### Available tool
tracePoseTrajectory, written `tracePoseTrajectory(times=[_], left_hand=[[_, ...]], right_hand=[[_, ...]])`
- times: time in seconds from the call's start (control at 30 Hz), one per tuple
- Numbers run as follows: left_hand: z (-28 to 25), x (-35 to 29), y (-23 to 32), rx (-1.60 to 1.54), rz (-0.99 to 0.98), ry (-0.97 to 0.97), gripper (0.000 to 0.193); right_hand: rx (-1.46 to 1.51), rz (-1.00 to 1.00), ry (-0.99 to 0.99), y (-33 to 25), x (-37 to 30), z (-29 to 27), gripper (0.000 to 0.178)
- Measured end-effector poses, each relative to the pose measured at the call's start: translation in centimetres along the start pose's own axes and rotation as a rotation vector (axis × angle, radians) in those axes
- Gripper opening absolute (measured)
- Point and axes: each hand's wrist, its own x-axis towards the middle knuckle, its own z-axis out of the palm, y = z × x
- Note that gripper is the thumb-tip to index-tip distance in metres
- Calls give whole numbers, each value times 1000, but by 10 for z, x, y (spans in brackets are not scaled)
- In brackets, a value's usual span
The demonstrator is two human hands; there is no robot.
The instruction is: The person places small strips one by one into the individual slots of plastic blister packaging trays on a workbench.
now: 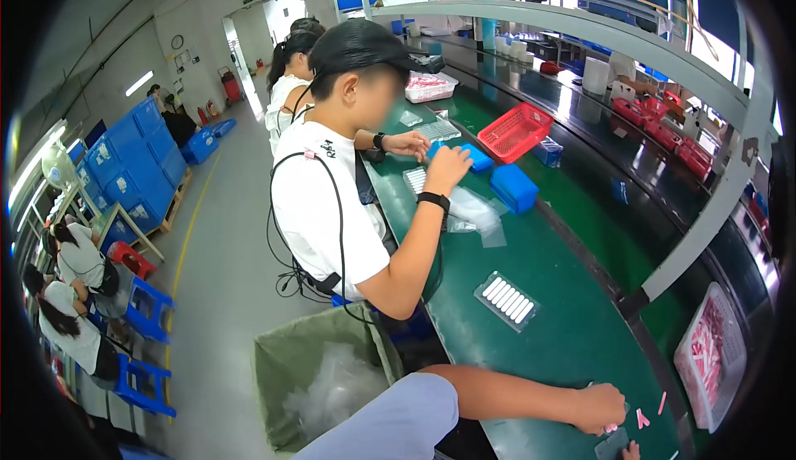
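Observation:
My left hand reaches across the green bench at the lower right, its fingers closed in a pinch. A bit of pink shows at the fingertips, apparently a small pink strip like those lying nearby. Just below is a clear plastic tray, partly cut off by the picture's edge. Of my right hand only a fingertip or two shows, beside that tray. Loose pink strips lie to the right of my left hand. Farther up the bench rests a clear tray with several white strips.
A co-worker handles blue boxes and plastic bags on the left side of the bench. A red basket stands beyond. At right is a white basket of pink pieces. A green-lined bin holds clear plastic. A metal post rises at right.

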Motion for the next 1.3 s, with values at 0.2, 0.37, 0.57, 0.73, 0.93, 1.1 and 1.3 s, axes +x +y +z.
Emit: tracePoseTrajectory(times=[0.2, 0.37, 0.57, 0.73, 0.93, 1.1, 1.3], left_hand=[[-35, -16, -6, 6, -37, -60, 26], [-63, -21, -22, 58, -223, -16, 30], [-57, -17, -37, 5, -244, 23, 27], [-62, -19, -35, 57, -264, 3, 28], [-59, -15, -38, 26, -241, 26, 31], [-64, -16, -36, -23, -242, -7, 33], [-55, -17, -43, 7, -205, 54, 33]], right_hand=[[-65, -39, -61, 10, 15, 3, 58], [-80, -104, -90, 14, 51, 9, 62], [-214, -152, 8, 11, 79, 23, 64], [-117, -104, 59, 12, 76, 20, 61], [-81, -173, 45, 27, 71, 17, 55], [-94, -177, 50, 28, 69, 14, 54], [-72, -164, 43, 30, 68, 16, 52]])
